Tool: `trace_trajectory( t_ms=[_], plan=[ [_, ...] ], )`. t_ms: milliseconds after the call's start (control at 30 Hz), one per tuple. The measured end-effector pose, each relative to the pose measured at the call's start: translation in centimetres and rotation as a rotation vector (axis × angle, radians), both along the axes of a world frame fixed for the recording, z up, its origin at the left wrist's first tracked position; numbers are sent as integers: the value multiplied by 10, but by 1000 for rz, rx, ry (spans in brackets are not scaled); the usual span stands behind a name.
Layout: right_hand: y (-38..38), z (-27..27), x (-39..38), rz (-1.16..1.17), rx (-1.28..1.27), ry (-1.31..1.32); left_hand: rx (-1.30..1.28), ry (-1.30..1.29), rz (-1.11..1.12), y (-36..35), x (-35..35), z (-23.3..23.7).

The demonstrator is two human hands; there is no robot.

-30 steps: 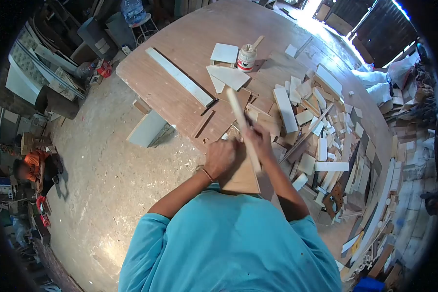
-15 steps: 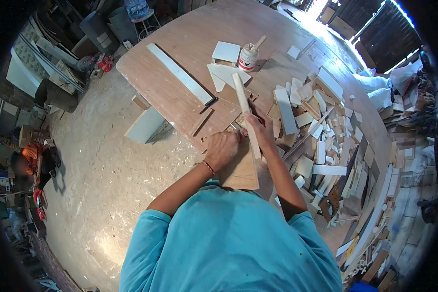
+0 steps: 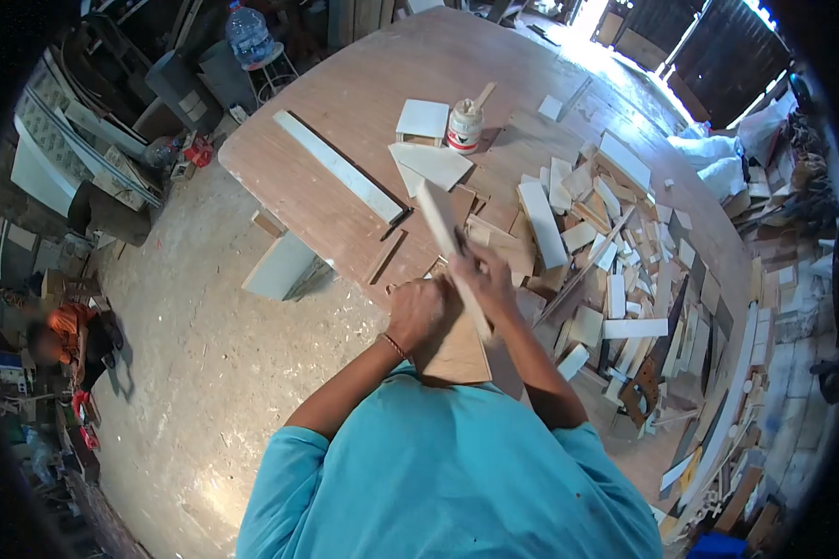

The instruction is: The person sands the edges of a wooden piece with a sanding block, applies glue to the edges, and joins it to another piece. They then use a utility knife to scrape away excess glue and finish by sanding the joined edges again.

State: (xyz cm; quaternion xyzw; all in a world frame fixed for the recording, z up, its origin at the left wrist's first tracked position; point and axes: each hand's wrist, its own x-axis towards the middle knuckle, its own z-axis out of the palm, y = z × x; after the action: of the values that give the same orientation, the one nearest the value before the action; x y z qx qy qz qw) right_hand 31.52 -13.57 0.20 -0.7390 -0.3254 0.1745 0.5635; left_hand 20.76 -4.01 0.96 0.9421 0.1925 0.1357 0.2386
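My right hand (image 3: 487, 279) grips a pale wooden strip (image 3: 436, 211), which slants up and away from me over the table edge. Beneath it a flat plywood board (image 3: 454, 352) reaches back to my shirt. My left hand (image 3: 417, 309) is closed at the left edge of that board, its fingertips hidden. Just past the hands, scraps of thin wood (image 3: 494, 244) lie on the table. A short brown stick (image 3: 388, 257) rests near my left hand.
The wooden table (image 3: 345, 84) carries a long white strip (image 3: 336, 168), a jar with a stick (image 3: 464, 128) and a white-topped block (image 3: 422, 118). Wood offcuts (image 3: 617, 293) and a handsaw (image 3: 639, 391) lie to the right. A person in orange (image 3: 73, 326) crouches far left.
My right hand and the wooden strip have come lower and slightly left, across the board. My left hand has shifted a little down and left. The view has tilted slightly.
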Motion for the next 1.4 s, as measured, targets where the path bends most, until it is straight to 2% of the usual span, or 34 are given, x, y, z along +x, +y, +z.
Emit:
trace_trajectory(
  t_ms=[67,100,167,300,367,467,500,567,600,667,700,767,833,900,1000,1100,1133,1200,1267,1300,1333,1400],
  plan=[
    [-24,-16,-23,123,107,-20,-34,3,57,20,-4,-10],
    [-32,-8,-27,126,102,-17,-33,-24,79,18,-4,-10],
    [-45,18,-38,86,117,308,-34,-33,97,8,-6,-4],
    [-10,5,7,-32,126,440,-41,-26,34,-6,13,14],
    [1,4,12,-21,251,568,-38,-62,44,-1,12,21],
    [-32,-5,-18,-9,143,470,55,-100,96,17,9,-1],
    [-39,-4,-25,-1,144,463,-8,-87,153,19,7,11],
    [-52,-2,-36,-22,195,571,-11,-23,151,15,7,6],
    [-47,-6,-29,-31,197,570,-10,40,132,10,10,3],
    [-30,-18,-8,-146,163,532,4,-29,-48,-6,13,-10],
    [-23,-15,0,-160,162,537,-8,-16,-60,-15,13,4],
    [-8,-3,14,-40,251,490,-18,-12,-63,-16,11,8],
    [-20,5,3,22,212,475,-21,-22,-55,-8,12,8],
    [-38,6,-18,134,223,383,17,-20,92,4,12,-2],
    [-48,14,-29,77,97,212,-35,-47,52,6,10,-16],
    [-21,7,8,-38,-2,249,-37,-1,-67,-18,12,9],
    [-10,23,17,-49,95,384,-27,1,-81,-21,15,16],
    [-1,26,16,-67,133,383,-35,-26,-66,-16,18,11],
    [-13,-17,13,-31,56,82,-41,-57,-44,-4,17,3],
    [-28,-2,-5,33,38,54,-43,-51,3,7,14,1],
    [-42,-8,-14,199,55,81,-47,-51,51,16,13,1],
    [-52,7,-44,42,120,-24,-111,-98,69,19,11,-2]
  ],
)
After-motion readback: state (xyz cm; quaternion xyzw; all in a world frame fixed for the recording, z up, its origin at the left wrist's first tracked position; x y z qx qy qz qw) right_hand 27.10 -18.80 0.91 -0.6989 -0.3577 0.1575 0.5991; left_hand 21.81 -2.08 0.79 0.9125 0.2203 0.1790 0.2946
